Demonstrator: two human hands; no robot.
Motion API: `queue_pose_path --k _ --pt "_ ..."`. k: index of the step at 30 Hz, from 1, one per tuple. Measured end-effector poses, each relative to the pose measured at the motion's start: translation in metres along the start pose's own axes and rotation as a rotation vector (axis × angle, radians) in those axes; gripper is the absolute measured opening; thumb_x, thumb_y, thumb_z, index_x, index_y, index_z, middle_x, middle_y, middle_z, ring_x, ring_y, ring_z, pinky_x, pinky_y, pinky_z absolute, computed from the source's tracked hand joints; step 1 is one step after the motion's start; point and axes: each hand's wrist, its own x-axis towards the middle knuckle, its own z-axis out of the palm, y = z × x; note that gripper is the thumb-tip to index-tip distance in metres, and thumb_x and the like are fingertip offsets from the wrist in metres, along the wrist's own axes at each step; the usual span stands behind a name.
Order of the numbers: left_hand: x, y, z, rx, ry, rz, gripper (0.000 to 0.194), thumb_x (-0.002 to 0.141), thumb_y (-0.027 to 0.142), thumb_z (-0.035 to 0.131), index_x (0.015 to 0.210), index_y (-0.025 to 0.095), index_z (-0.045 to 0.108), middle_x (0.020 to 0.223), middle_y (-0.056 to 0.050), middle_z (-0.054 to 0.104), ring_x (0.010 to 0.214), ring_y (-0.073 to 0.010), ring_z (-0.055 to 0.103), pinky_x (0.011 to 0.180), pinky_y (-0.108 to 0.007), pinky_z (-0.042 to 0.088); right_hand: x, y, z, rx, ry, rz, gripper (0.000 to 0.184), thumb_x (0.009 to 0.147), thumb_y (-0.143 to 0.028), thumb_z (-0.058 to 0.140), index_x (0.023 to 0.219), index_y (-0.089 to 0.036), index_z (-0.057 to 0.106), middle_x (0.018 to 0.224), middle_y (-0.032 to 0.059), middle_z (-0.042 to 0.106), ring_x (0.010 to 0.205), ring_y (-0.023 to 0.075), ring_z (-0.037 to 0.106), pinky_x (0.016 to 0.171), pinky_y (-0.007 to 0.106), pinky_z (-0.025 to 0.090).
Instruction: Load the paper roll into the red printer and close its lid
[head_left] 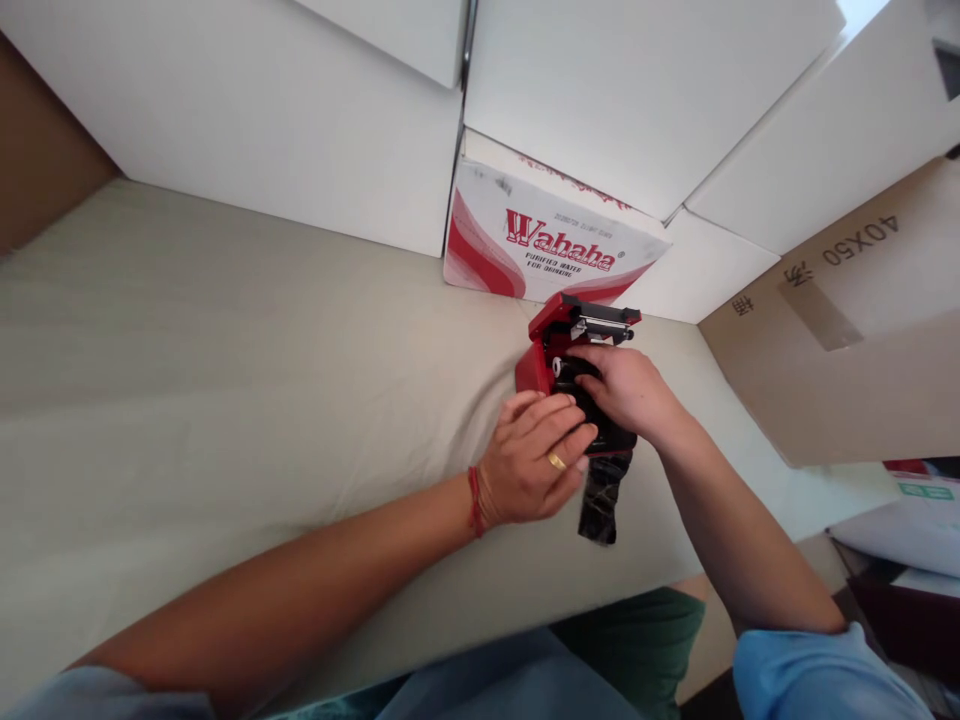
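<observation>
A red tape dispenser (541,345) with a metal blade end lies on the pale cloth-covered table (225,380). It carries a roll of black tape, and a black strip (602,500) hangs from it toward me. My left hand (534,455), with a gold ring and a red wrist thread, has its fingers curled on the black roll and the strip's top. My right hand (626,388) grips the dispenser's body from the right, fingers wrapped over the roll.
A white and red Wahaha carton (540,235) stands just behind the dispenser. White boxes (300,110) line the back. A brown cardboard box (847,330) marked 40X50 leans at the right. The table's near edge runs above my lap.
</observation>
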Motion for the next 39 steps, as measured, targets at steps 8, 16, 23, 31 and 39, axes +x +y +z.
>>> queue_pose_path --k 8,16,23,31,39 --pt "0.003 0.005 0.003 0.096 -0.055 0.123 0.026 0.100 0.015 0.066 0.124 0.020 0.075 0.115 -0.007 0.089 0.117 -0.0235 0.081 0.114 -0.045 0.050 0.005 0.007 0.013 0.239 0.044 -0.041 0.049 0.099 -0.018 0.068 0.146 -0.027 0.078 0.145 0.0085 0.082 0.131 0.0321 0.081 0.116 0.051 0.063" --pt "0.008 0.008 -0.001 0.159 -0.044 0.173 0.011 0.102 0.014 0.070 0.107 0.020 0.077 0.108 -0.003 0.090 0.108 -0.0199 0.083 0.103 -0.042 0.050 -0.036 0.028 -0.024 0.497 0.745 0.009 0.032 0.112 -0.049 0.064 0.123 -0.027 0.085 0.107 0.0067 0.090 0.086 0.0221 0.082 0.082 0.039 0.069" --pt "0.008 0.012 -0.001 0.085 -0.043 0.172 0.020 0.101 0.009 0.072 0.118 0.020 0.073 0.103 -0.001 0.089 0.102 -0.0181 0.084 0.106 -0.041 0.049 0.009 0.048 -0.018 0.349 0.581 -0.122 0.059 0.114 -0.070 0.047 0.141 -0.029 0.079 0.143 0.0117 0.082 0.138 0.0309 0.074 0.124 0.055 0.055" --pt "0.005 0.011 -0.007 0.096 -0.094 0.210 0.022 0.102 0.007 0.071 0.119 0.021 0.075 0.107 -0.003 0.091 0.106 -0.0184 0.085 0.107 -0.039 0.050 -0.040 0.032 0.002 0.260 0.540 -0.161 0.043 0.118 -0.048 0.048 0.123 -0.028 0.086 0.130 0.0057 0.089 0.126 0.0257 0.083 0.128 0.051 0.054" --pt "0.010 0.007 -0.010 0.109 -0.152 0.266 0.019 0.107 0.009 0.064 0.110 0.021 0.078 0.106 -0.002 0.091 0.101 -0.0161 0.085 0.095 -0.036 0.050 -0.072 0.025 0.033 0.273 0.431 -0.112 0.040 0.118 -0.033 0.050 0.128 -0.024 0.087 0.138 0.0073 0.084 0.135 0.0253 0.080 0.122 0.047 0.062"
